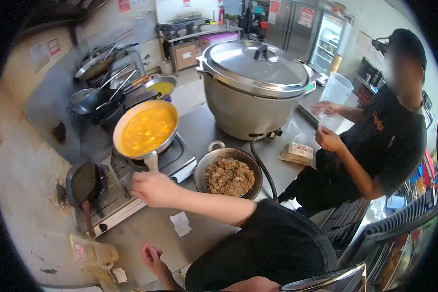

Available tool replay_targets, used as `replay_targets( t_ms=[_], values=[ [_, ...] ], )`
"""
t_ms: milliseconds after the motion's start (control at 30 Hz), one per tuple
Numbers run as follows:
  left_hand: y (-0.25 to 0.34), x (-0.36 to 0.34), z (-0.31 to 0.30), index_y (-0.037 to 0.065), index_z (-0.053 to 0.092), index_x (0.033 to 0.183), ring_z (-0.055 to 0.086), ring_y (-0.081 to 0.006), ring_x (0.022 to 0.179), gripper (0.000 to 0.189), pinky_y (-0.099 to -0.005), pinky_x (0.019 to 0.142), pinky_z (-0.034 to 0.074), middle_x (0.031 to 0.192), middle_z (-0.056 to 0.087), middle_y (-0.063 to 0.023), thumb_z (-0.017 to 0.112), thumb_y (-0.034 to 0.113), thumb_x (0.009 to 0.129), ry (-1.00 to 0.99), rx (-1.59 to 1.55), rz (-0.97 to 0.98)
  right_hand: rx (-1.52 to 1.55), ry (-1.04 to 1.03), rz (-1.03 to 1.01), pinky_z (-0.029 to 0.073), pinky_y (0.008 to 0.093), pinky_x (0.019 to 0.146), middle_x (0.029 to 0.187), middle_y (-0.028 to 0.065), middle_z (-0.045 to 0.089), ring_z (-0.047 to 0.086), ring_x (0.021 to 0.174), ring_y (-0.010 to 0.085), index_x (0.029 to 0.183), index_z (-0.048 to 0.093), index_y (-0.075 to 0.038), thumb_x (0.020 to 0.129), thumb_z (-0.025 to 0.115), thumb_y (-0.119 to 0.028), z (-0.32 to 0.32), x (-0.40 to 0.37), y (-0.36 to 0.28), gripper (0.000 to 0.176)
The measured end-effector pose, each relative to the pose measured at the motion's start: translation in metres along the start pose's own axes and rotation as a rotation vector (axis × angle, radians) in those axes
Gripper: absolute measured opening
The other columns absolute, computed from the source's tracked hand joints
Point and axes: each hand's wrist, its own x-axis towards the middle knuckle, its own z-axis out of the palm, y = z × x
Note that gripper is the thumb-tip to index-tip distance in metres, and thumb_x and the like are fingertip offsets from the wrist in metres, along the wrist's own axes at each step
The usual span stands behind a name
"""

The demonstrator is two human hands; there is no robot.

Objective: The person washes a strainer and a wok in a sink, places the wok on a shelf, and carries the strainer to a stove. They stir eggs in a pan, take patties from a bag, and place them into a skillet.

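Note:
My right hand (153, 190) reaches across the counter from a black sleeve, its fingers closed at the handle of a pan (124, 114). Most of the handle is hidden under that hand. The pan sits over the stove and holds a yellow-orange liquid (148, 129) with egg-like lumps. My left hand (153, 255) hangs low at the counter's front, fingers curled, nothing visible in it. Right of my forearm stands a metal wok (199, 177) with browned, minced-looking food (228, 176). A white paper slip (181, 224) lies between my hands.
A large lidded cooker (253, 107) stands behind the wok, its black hose (265, 170) running down the counter. A co-worker (399, 117) at right handles clear plastic near a packet (299, 153). A small dark pan (82, 185) and a plastic tub (102, 255) are at left.

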Motion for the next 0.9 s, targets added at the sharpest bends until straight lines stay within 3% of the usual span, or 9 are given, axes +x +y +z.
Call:
replay_targets(
  t_ms=[133, 233, 300, 367, 533, 667, 733, 767, 900],
  values=[
    [-0.011, -0.004, 0.019, 0.001, 0.048, 0.098, 0.042, -0.0085, 0.061, 0.014, -0.0214, 0.056, 0.037, 0.065, 0.044, -0.0013, 0.044, 0.008, 0.087, -0.071, 0.052, -0.007, -0.078, 0.182, 0.366, 0.041, 0.0375, 0.055, 0.063, 0.0107, 0.05, 0.051, 0.061, 0.0288, 0.055, 0.051, -0.004, 0.072, 0.065, -0.024, -0.104, -0.12, 0.048, 0.03],
    [-0.013, -0.001, 0.043, 0.001, 0.048, 0.095, 0.043, -0.0088, 0.06, 0.012, -0.0212, 0.056, 0.037, 0.064, 0.044, -0.0013, 0.044, 0.008, 0.087, -0.187, 0.089, 0.001, -0.396, 0.485, 0.786, 0.043, 0.0376, 0.065, 0.075, 0.0159, 0.055, 0.054, 0.073, 0.032, 0.07, 0.056, -0.001, 0.072, 0.064, -0.016, -0.178, -0.222, 0.085, 0.018],
    [-0.013, 0.0, 0.061, 0.001, 0.049, 0.094, 0.044, -0.0088, 0.06, 0.011, -0.0211, 0.056, 0.037, 0.063, 0.044, -0.0013, 0.045, 0.008, 0.086, -0.263, 0.153, 0.002, -0.683, 0.443, 1.026, 0.044, 0.0379, 0.072, 0.087, 0.016, 0.058, 0.054, 0.08, 0.0336, 0.097, 0.054, 0.001, 0.073, 0.062, -0.017, -0.216, -0.33, 0.134, 0.032],
    [-0.01, 0.001, 0.08, 0.001, 0.05, 0.091, 0.045, -0.0082, 0.059, 0.01, -0.0206, 0.055, 0.037, 0.065, 0.046, -0.0015, 0.047, 0.008, 0.085, -0.451, 0.1, -0.016, -1.078, 0.511, 1.109, 0.045, 0.0388, 0.068, 0.087, 0.0115, 0.058, 0.056, 0.076, 0.0296, 0.102, 0.052, 0.001, 0.071, 0.066, -0.021, -0.244, -0.405, 0.159, 0.04],
    [-0.001, 0.0, 0.11, 0.001, 0.052, 0.087, 0.046, -0.0071, 0.059, 0.007, -0.0193, 0.054, 0.037, 0.066, 0.048, -0.0012, 0.05, 0.006, 0.083, -0.612, 0.144, -0.037, -0.621, 0.749, 1.479, 0.045, 0.0382, 0.064, 0.086, 0.0088, 0.058, 0.056, 0.074, 0.0264, 0.1, 0.053, -0.001, 0.069, 0.069, -0.023, -0.318, -0.452, 0.205, 0.041],
    [0.0, -0.002, 0.124, 0.001, 0.054, 0.084, 0.049, -0.0068, 0.06, 0.005, -0.0189, 0.054, 0.039, 0.067, 0.05, -0.0008, 0.052, 0.005, 0.082, -0.72, 0.242, -0.098, 0.425, 1.052, 1.336, 0.045, 0.0377, 0.061, 0.085, 0.0066, 0.058, 0.056, 0.072, 0.0239, 0.099, 0.054, -0.002, 0.067, 0.071, -0.024, -0.342, -0.469, 0.247, 0.042],
    [0.006, -0.004, 0.132, 0.001, 0.055, 0.085, 0.05, -0.0071, 0.061, 0.006, -0.0192, 0.056, 0.04, 0.067, 0.051, -0.0009, 0.053, 0.005, 0.082, -0.777, 0.264, -0.136, 0.745, 0.965, 1.342, 0.045, 0.0375, 0.059, 0.084, 0.0055, 0.058, 0.056, 0.071, 0.0226, 0.098, 0.054, -0.002, 0.066, 0.072, -0.025, -0.342, -0.485, 0.253, 0.043],
    [0.009, -0.003, 0.136, 0.001, 0.056, 0.086, 0.051, -0.0073, 0.062, 0.007, -0.0195, 0.058, 0.042, 0.068, 0.052, -0.001, 0.054, 0.005, 0.081, -0.838, 0.288, -0.182, 0.586, 0.722, 1.676, 0.041, 0.0311, 0.052, 0.081, 0.0007, 0.057, 0.053, 0.066, 0.0153, 0.096, 0.056, -0.006, 0.062, 0.075, -0.024, -0.348, -0.492, 0.259, 0.044],
    [0.006, 0.004, 0.159, 0.0, 0.058, 0.087, 0.054, -0.0088, 0.067, 0.009, -0.0213, 0.063, 0.044, 0.074, 0.057, -0.0029, 0.056, 0.006, 0.08, -0.951, 0.315, -0.205, 0.57, 0.645, 1.619, 0.041, 0.0294, 0.056, 0.081, 0.0005, 0.057, 0.051, 0.069, 0.0145, 0.1, 0.056, -0.01, 0.061, 0.073, -0.02, -0.322, -0.488, 0.247, 0.043]
  ],
)
